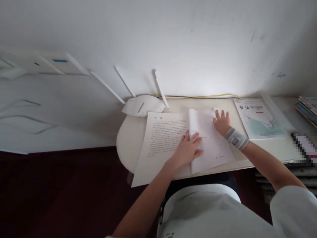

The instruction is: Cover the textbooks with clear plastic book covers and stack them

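A large printed sheet of paper [160, 145] lies across the left part of the white table. Its right part is a blank-looking folded flap [210, 153] with a crease at the left and faint print showing through. With fingers spread, my left hand [188, 148] rests flat across the fold, over the edge of the printed side. At the flap's upper right corner, my right hand [222, 122] presses down, its fingers stretched out. A grey wristband [236, 138] circles my right wrist. The paper under both palms is hidden.
A white router [143, 105] with upright antennas stands behind the sheet, near the wall. Yellow and dark cables [210, 96] run along the table's back edge. To the right lie a workbook [260, 119], stacked books [307, 110] and a pixelated item [305, 148]. The table [126, 138] ends in a rounded left edge.
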A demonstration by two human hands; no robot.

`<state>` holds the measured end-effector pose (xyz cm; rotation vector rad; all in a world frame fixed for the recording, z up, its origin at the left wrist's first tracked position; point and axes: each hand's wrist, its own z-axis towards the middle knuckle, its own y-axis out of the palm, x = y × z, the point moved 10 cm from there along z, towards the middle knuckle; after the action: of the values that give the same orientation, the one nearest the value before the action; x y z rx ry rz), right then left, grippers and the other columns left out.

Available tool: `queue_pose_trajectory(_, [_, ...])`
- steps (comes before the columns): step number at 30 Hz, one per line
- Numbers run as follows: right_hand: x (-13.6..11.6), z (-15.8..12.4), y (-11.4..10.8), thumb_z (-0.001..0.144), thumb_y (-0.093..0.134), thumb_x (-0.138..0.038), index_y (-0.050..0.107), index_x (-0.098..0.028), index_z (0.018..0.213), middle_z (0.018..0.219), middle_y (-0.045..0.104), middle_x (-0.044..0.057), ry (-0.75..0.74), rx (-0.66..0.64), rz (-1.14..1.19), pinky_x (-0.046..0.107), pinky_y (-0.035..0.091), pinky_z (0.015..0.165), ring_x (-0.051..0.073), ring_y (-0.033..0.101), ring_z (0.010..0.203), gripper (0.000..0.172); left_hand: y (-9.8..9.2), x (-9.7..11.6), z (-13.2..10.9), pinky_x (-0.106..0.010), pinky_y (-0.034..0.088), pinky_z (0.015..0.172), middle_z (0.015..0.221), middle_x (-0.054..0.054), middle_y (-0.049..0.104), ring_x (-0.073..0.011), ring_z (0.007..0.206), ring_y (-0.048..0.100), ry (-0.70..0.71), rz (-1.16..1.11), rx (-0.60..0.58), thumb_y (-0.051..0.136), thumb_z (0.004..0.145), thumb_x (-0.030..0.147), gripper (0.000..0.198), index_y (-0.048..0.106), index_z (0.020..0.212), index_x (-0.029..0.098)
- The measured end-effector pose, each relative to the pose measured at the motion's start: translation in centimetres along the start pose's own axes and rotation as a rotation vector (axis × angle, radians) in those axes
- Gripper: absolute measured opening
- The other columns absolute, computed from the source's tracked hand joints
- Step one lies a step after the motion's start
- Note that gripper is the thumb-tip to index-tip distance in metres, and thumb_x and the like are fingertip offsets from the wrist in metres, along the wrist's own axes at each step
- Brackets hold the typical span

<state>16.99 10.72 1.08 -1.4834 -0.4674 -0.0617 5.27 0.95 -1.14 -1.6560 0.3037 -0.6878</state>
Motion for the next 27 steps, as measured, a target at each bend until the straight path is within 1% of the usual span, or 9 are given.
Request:
queue_pose_trajectory(3, [0.9, 2.6, 0.3, 0.087, 0.029, -0.011, 0.056, -0.004, 0.121, 0.144, 0.031, 0.022, 0.048, -0.089, 0.005, 0.06, 0.021, 0.099, 0.04, 0.034, 0.127, 0.043, -0.2, -0.2, 0.0, -0.06, 0.023, 0.105, 0.146, -0.009, 0.034, -0.0435, 0.135, 0.015, -0.008, -0.011, -0.01, 0.051, 0.085, 0.039, 0.05, 0.046, 0.131, 0.02])
queue_pose_trajectory(5, [1.5, 3.8, 0.5, 0.088, 0.026, -0.009, 0.053, -0.001, 0.122, 0.14, 0.035, 0.027, 0.082, -0.124, 0.026, 0.057, 0.03, 0.094, 0.039, 0.042, 0.121, 0.045, -0.5, -0.2, -0.2, -0.059, 0.024, 0.105, 0.144, -0.009, 0.036, -0.0422, 0.135, 0.015, -0.003, -0.016, -0.006, 0.052, 0.084, 0.038, 0.049, 0.048, 0.13, 0.02])
queue_pose_trajectory(7, [1.9, 4.5, 0.7, 0.088, 0.024, -0.008, 0.053, -0.002, 0.121, 0.132, 0.043, 0.029, 0.097, -0.132, 0.05, 0.049, 0.04, 0.086, 0.034, 0.053, 0.111, 0.044, -0.7, -0.1, -0.5, -0.057, 0.024, 0.106, 0.143, -0.008, 0.038, -0.0408, 0.136, 0.016, 0.017, -0.023, -0.001, 0.052, 0.084, 0.037, 0.047, 0.049, 0.128, 0.021])
queue_pose_trajectory(10, [2.5, 4.8, 1.3, 0.089, 0.024, -0.008, 0.053, -0.008, 0.117, 0.117, 0.053, 0.025, 0.101, -0.133, 0.079, 0.037, 0.046, 0.074, 0.026, 0.061, 0.097, 0.041, -0.8, 0.0, -0.9, -0.056, 0.024, 0.106, 0.143, -0.006, 0.038, -0.0389, 0.136, 0.017, 0.048, -0.039, -0.004, 0.053, 0.084, 0.036, 0.045, 0.05, 0.127, 0.023])
queue_pose_trajectory(12, [2.9, 4.6, 1.4, 0.09, 0.024, -0.011, 0.051, -0.012, 0.118, 0.114, 0.054, 0.022, 0.104, -0.118, 0.087, 0.034, 0.047, 0.072, 0.023, 0.062, 0.093, 0.039, -0.9, 0.0, -1.0, -0.056, 0.024, 0.106, 0.144, -0.006, 0.038, -0.0393, 0.136, 0.016, 0.051, -0.05, -0.013, 0.053, 0.084, 0.035, 0.045, 0.051, 0.126, 0.022])
queue_pose_trajectory(17, [3.3, 3.8, 0.8, 0.093, 0.021, -0.017, 0.045, -0.016, 0.123, 0.126, 0.044, 0.02, 0.097, -0.025, 0.077, 0.031, 0.046, 0.07, 0.022, 0.061, 0.092, 0.038, -0.8, 0.0, -0.9, -0.058, 0.025, 0.105, 0.143, -0.006, 0.038, -0.0411, 0.136, 0.014, 0.05, -0.065, -0.019, 0.054, 0.083, 0.033, 0.043, 0.052, 0.124, 0.019])
queue_pose_trajectory(20, [2.7, 3.8, 0.2, 0.092, 0.018, -0.014, 0.047, -0.014, 0.12, 0.121, 0.048, 0.021, 0.071, 0.031, 0.042, 0.032, 0.046, 0.067, 0.023, 0.059, 0.092, 0.04, -0.7, 0.1, -0.8, -0.059, 0.024, 0.105, 0.143, -0.005, 0.039, -0.0415, 0.136, 0.014, 0.062, -0.071, -0.013, 0.054, 0.083, 0.032, 0.043, 0.052, 0.124, 0.021])
queue_pose_trajectory(25, [1.3, 5.3, 0.1, 0.092, 0.019, -0.011, 0.046, -0.011, 0.124, 0.117, 0.05, 0.024, 0.01, 0.01, -0.015, 0.035, 0.046, 0.07, 0.024, 0.059, 0.093, 0.041, -0.8, 0.2, -1.0, -0.057, 0.023, 0.107, 0.141, -0.005, 0.041, -0.0396, 0.136, 0.015, 0.075, -0.078, -0.02, 0.055, 0.082, 0.031, 0.042, 0.052, 0.123, 0.021])
queue_pose_trajectory(27, [1.0, 6.1, 0.2, 0.092, 0.022, -0.009, 0.05, -0.008, 0.12, 0.113, 0.053, 0.024, -0.025, -0.024, -0.023, 0.034, 0.046, 0.072, 0.024, 0.06, 0.095, 0.04, -0.9, 0.2, -1.1, -0.056, 0.023, 0.107, 0.14, -0.004, 0.042, -0.0384, 0.136, 0.016, 0.074, -0.082, -0.02, 0.055, 0.082, 0.031, 0.042, 0.053, 0.122, 0.023])
